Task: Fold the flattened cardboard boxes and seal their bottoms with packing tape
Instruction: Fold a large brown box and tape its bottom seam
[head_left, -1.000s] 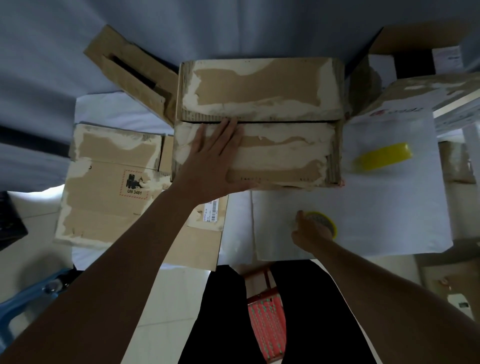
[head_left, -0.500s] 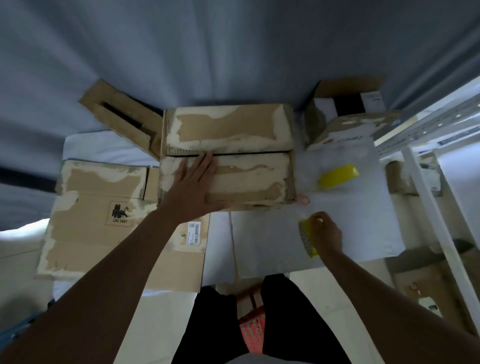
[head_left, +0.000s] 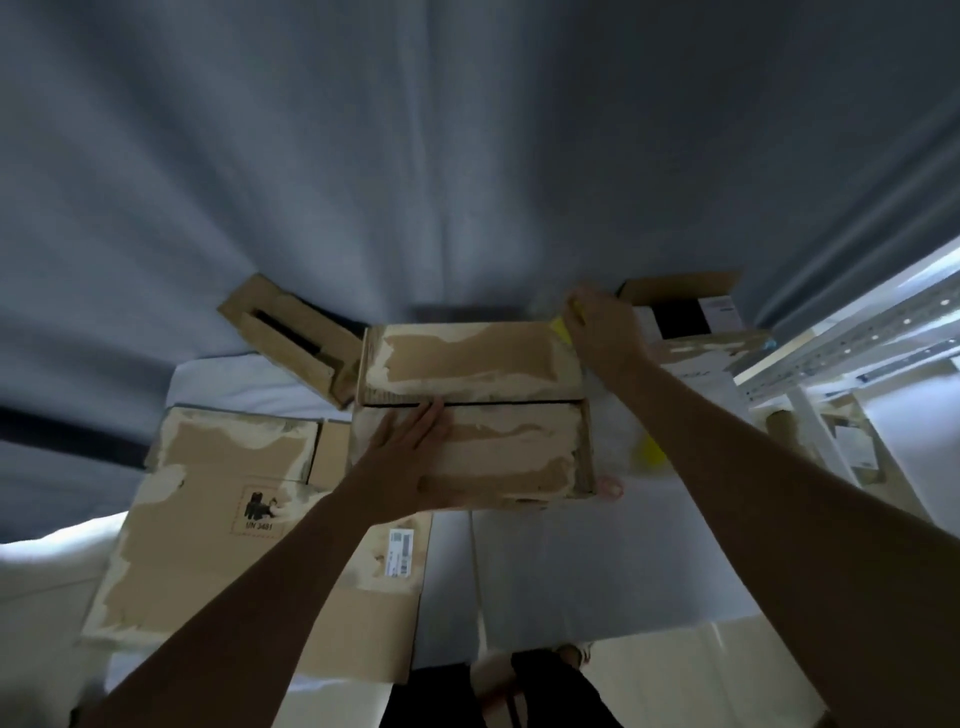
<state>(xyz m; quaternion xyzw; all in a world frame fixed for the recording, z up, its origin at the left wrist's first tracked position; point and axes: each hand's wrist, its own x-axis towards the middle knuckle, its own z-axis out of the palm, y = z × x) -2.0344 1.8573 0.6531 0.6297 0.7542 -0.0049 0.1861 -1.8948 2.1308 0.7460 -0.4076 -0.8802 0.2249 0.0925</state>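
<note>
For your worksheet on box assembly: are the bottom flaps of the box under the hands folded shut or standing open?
Folded shut: the two flaps lie flat, meeting along a dark seam, with the left hand pressing the nearer one.

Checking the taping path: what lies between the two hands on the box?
In the head view, only bare box top with its flap seam lies between left hand and right hand.

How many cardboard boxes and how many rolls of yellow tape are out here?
Cardboard boxes: 4: folded box, flattened box, leaning box, open box.
Yellow tape rolls: 2: held roll, lying roll.
Total: 6
</note>
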